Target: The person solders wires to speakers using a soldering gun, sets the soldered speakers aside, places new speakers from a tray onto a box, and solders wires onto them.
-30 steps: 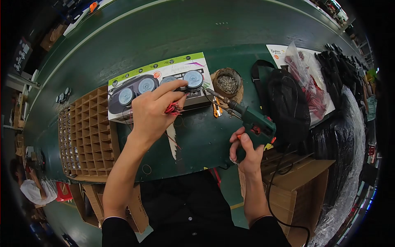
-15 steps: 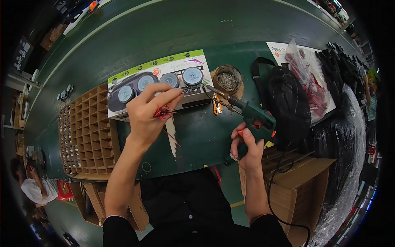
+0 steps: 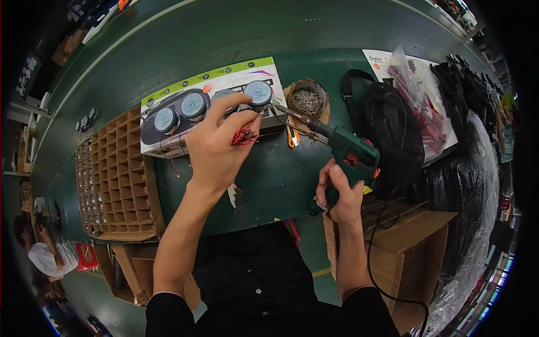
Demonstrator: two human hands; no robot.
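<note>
My left hand is closed around a bundle of short red and black wires. Its thumb and forefinger reach to the near edge of the rightmost round speaker. Several such speakers stand in a row on a printed box, one of them partly behind my fingers. Red wire hangs from the left speaker. In my right hand is a green soldering gun, gripped by its handle. The gun's tip meets or nearly meets the right side of the rightmost speaker; exact contact is too small to tell.
A divided cardboard tray holding speakers in its left cells is at left. Behind the gun are a tin of metallic bits and an orange utility knife. A black bag and an open carton lie right. Another person sits far left.
My left hand has moved right with the wires, its fingertips now at the rightmost speaker. The soldering gun's tip has shifted slightly left, toward that speaker. The view has shifted a little.
</note>
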